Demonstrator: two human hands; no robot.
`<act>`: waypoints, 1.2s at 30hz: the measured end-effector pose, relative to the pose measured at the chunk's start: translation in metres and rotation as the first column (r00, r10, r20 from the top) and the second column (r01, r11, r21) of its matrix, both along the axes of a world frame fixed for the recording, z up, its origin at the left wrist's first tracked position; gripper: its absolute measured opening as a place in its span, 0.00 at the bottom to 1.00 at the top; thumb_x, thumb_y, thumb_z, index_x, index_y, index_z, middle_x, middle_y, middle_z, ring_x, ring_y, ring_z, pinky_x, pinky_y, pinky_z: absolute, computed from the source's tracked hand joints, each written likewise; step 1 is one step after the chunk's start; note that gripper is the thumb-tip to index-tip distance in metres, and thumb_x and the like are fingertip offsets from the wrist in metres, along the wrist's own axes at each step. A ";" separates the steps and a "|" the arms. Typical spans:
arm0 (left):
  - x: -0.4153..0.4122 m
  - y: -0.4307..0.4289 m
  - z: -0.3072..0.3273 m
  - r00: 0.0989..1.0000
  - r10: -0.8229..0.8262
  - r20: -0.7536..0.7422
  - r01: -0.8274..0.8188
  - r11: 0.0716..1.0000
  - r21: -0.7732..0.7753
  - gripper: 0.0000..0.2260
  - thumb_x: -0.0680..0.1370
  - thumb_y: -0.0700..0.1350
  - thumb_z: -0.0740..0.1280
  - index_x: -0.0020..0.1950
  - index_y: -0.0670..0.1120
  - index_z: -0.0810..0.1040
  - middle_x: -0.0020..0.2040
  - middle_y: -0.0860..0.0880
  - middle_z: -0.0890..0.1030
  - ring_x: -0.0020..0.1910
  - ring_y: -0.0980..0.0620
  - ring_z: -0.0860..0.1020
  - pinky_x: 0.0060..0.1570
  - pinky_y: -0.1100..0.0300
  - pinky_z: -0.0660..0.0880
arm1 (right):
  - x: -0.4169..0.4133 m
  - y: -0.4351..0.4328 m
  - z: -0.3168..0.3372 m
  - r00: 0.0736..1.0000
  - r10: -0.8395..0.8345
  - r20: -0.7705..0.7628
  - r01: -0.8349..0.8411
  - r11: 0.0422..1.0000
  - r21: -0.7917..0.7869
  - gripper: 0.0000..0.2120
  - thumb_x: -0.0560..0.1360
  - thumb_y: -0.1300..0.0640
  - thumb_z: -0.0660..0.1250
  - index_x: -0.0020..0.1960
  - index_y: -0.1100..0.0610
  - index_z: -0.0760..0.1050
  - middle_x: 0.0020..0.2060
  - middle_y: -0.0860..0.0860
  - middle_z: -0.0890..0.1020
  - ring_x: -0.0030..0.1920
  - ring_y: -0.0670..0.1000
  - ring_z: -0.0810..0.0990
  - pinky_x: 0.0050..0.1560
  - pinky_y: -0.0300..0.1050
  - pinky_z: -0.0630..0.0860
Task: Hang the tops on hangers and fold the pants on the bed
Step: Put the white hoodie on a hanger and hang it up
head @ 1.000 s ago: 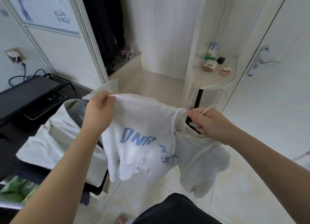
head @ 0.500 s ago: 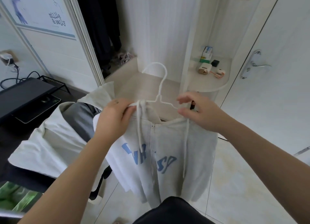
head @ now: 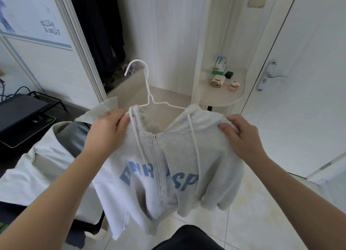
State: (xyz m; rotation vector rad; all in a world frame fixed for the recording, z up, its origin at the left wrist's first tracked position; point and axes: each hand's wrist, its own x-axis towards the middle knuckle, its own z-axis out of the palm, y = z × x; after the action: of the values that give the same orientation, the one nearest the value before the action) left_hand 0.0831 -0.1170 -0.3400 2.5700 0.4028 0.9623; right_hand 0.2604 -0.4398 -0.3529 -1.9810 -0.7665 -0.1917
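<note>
head view: light grey zip hoodie (head: 168, 156) sits on a white wire hanger (head: 148, 84), held up in mid-air at centre, over the tiled floor (head: 262, 212). hanger's hook points up twd the far side. its arms run into the neck opening, ends hidden under the fabric.

left hand (head: 106, 131) is at the hoodie's left shoulder, grip curled round the cloth, just beside the left cord. right hand (head: 241, 137) is at the right shoulder, grip holding the cloth w/ thumb pressed on top.

zip (head: 159, 165) is done up from the chest down. blue letters (head: 138, 176) run across the front, creased, can't read them in full. two white drawstrings (head: 194, 146) dangle down the front.

near left: pale garment (head: 37, 171) w/ a grey piece on it, spread over a dark surface; can't tell if that's the bed. far left: black table (head: 20, 109) w/ cables behind it, poster (head: 37, 21) on the wall above. far centre: dark clothes (head: 101, 34) hanging in an open wardrobe. far right: rounded white shelf (head: 224, 98) w/ a green-white box (head: 220, 65), a small black item & a cream gadget. right: white door w/ lever handle (head: 269, 76).
</note>
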 end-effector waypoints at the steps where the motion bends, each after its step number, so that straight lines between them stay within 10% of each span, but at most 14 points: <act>1: 0.000 0.004 0.000 1.000 0.000 -0.017 0.000 1.000 0.005 0.13 0.85 0.46 0.62 0.47 0.40 0.81 0.40 0.44 0.81 0.42 0.41 0.77 0.42 0.47 0.74 | 0.004 0.000 0.007 0.999 0.029 0.035 -0.029 0.999 -0.015 0.03 0.75 0.44 0.67 0.42 0.38 0.76 0.39 0.40 0.82 0.40 0.41 0.79 0.38 0.29 0.69; 14: 0.008 0.006 0.031 0.988 -0.143 -0.052 0.152 0.956 0.253 0.24 0.81 0.56 0.54 0.51 0.41 0.84 0.41 0.41 0.81 0.39 0.38 0.79 0.35 0.53 0.71 | 0.038 0.029 0.124 0.924 0.095 0.370 -0.113 0.993 0.027 0.18 0.77 0.47 0.65 0.39 0.61 0.77 0.29 0.52 0.76 0.33 0.49 0.73 0.34 0.35 0.65; 17: 0.019 -0.011 0.044 0.983 -0.179 0.043 0.171 0.973 0.155 0.19 0.82 0.53 0.57 0.44 0.42 0.80 0.35 0.48 0.77 0.35 0.43 0.75 0.37 0.57 0.61 | 0.044 0.055 0.148 0.966 0.076 0.246 -0.088 0.995 0.040 0.15 0.80 0.52 0.68 0.38 0.60 0.75 0.30 0.50 0.73 0.31 0.43 0.69 0.35 0.35 0.64; 20: 0.028 -0.019 0.063 0.973 -0.164 0.160 0.158 0.986 0.051 0.15 0.84 0.48 0.61 0.38 0.48 0.71 0.31 0.56 0.68 0.31 0.49 0.68 0.36 0.57 0.59 | 0.052 0.069 0.165 0.982 0.176 0.067 -0.149 0.942 -0.300 0.13 0.83 0.53 0.64 0.43 0.58 0.79 0.39 0.51 0.79 0.37 0.43 0.73 0.43 0.39 0.67; 24: 0.032 -0.015 0.078 0.967 -0.157 0.199 0.155 0.988 0.026 0.16 0.83 0.50 0.61 0.40 0.43 0.77 0.33 0.49 0.75 0.34 0.48 0.73 0.36 0.55 0.67 | 0.040 0.062 0.172 0.905 0.419 -0.075 -0.411 0.814 -0.410 0.12 0.83 0.45 0.60 0.59 0.45 0.81 0.49 0.36 0.82 0.48 0.30 0.77 0.46 0.20 0.66; 28: 0.037 -0.016 0.092 0.958 -0.229 0.172 0.225 0.973 0.044 0.13 0.83 0.49 0.62 0.47 0.44 0.83 0.40 0.52 0.81 0.41 0.50 0.78 0.44 0.55 0.73 | 0.026 0.071 0.162 0.840 0.537 -0.071 -0.513 0.747 -0.423 0.16 0.83 0.48 0.63 0.38 0.50 0.70 0.31 0.42 0.69 0.31 0.42 0.68 0.36 0.33 0.66; 36: 0.045 -0.005 0.105 0.955 -0.224 0.197 0.246 0.964 -0.099 0.11 0.84 0.46 0.62 0.43 0.50 0.79 0.40 0.57 0.79 0.43 0.54 0.78 0.47 0.60 0.72 | 0.026 0.072 0.159 0.880 0.474 0.005 -0.459 0.854 -0.246 0.18 0.82 0.51 0.66 0.34 0.47 0.68 0.28 0.41 0.67 0.29 0.41 0.65 0.34 0.35 0.65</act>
State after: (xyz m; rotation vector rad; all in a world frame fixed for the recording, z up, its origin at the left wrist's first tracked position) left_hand 0.1285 -0.1216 -0.2346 2.3288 0.0971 1.0411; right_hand 0.2863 -0.3676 -0.1942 -1.9476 -1.3430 0.1348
